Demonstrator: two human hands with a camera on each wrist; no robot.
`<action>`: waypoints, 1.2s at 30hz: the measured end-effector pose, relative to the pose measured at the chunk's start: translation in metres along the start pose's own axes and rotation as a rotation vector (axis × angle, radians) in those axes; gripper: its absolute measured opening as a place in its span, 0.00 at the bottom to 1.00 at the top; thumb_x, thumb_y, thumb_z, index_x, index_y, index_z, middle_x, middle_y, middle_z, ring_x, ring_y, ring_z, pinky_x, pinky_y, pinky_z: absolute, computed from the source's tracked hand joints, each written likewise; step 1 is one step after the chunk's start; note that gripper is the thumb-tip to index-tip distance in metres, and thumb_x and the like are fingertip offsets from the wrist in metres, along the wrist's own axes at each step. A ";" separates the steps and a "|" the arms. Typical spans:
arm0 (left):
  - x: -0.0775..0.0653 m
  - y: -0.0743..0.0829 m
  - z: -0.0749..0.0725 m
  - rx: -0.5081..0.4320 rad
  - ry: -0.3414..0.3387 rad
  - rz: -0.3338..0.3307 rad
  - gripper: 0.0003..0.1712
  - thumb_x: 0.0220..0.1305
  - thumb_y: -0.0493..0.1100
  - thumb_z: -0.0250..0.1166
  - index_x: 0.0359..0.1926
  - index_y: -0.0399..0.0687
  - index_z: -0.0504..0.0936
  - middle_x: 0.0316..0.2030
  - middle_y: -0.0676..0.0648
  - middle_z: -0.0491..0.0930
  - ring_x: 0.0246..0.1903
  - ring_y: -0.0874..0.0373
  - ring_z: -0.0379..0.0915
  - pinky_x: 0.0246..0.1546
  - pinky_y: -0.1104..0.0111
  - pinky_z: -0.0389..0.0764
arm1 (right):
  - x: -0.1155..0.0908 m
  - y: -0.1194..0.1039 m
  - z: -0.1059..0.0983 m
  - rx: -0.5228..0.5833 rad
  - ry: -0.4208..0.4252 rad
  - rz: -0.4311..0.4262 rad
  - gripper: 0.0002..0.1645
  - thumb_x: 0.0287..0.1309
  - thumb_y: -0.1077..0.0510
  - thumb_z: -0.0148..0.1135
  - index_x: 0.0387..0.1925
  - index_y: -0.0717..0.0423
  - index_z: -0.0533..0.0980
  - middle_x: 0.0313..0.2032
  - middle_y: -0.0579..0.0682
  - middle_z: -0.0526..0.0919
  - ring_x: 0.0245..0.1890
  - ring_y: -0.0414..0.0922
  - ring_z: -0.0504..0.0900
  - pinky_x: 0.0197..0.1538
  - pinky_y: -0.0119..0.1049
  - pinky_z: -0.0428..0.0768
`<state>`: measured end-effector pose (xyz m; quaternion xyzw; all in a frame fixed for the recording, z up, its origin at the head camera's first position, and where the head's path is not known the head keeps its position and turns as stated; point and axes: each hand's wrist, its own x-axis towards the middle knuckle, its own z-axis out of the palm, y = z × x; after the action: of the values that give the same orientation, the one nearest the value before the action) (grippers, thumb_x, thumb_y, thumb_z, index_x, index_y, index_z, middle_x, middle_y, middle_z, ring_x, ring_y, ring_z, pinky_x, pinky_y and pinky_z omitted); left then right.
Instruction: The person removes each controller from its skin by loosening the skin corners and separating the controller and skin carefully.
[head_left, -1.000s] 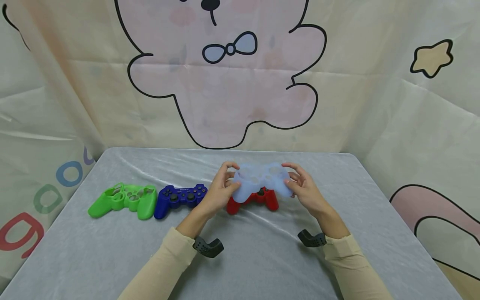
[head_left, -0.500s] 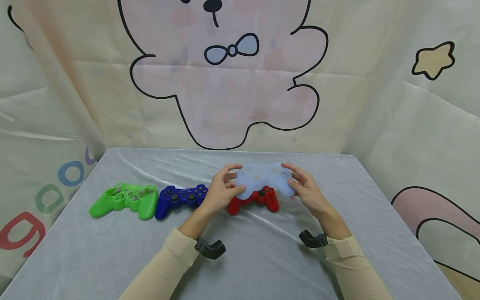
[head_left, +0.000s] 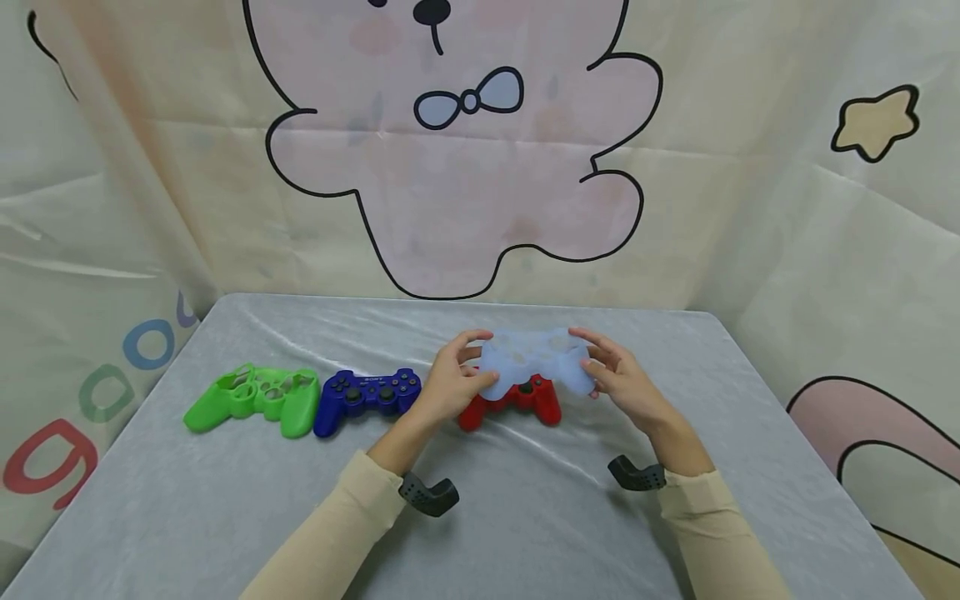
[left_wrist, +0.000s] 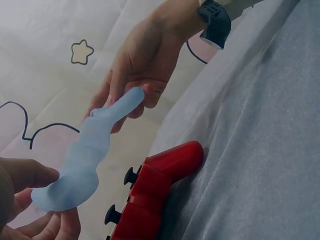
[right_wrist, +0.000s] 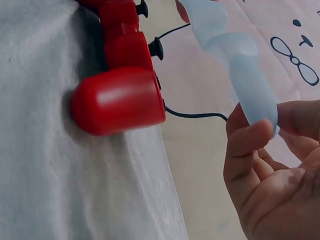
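Between both hands a translucent pale-blue silicone controller cover (head_left: 534,357) is held above the table. My left hand (head_left: 453,379) pinches its left grip, thumb on one face and fingers on the other, as the left wrist view shows. The right hand (head_left: 622,379) grips the opposite end between thumb and fingers (right_wrist: 250,137). A red game controller (head_left: 517,402) with black thumbsticks lies on the table below, its upper part hidden by the cover in the head view. In the wrist views the cover (left_wrist: 87,150) hangs clear of the red controller (right_wrist: 120,100).
To the left lie a blue game controller (head_left: 367,396) and, beside it, a green silicone controller cover (head_left: 255,400). A grey cloth (head_left: 525,517) covers the table. Behind it hangs a printed curtain (head_left: 480,183). Black wrist cameras (head_left: 431,494) sit on both wrists.
The cover's near side has tilted slightly, and its face looks less open than a second ago. The whole head view has shifted a little; the table items stay put.
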<state>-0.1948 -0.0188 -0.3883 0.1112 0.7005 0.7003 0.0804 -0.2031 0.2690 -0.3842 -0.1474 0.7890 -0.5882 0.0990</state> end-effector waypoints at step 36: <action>0.010 -0.001 0.063 -0.043 -0.072 -0.143 0.36 0.58 0.29 0.68 0.68 0.49 0.73 0.60 0.39 0.81 0.43 0.53 0.85 0.44 0.67 0.83 | -0.032 0.020 -0.061 -0.163 -0.023 0.097 0.34 0.75 0.52 0.54 0.77 0.50 0.59 0.77 0.57 0.54 0.71 0.50 0.55 0.39 0.35 0.79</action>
<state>-0.1870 0.0447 -0.3896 0.0844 0.6882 0.7031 0.1578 -0.1959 0.3404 -0.3865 -0.1233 0.8393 -0.5148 0.1239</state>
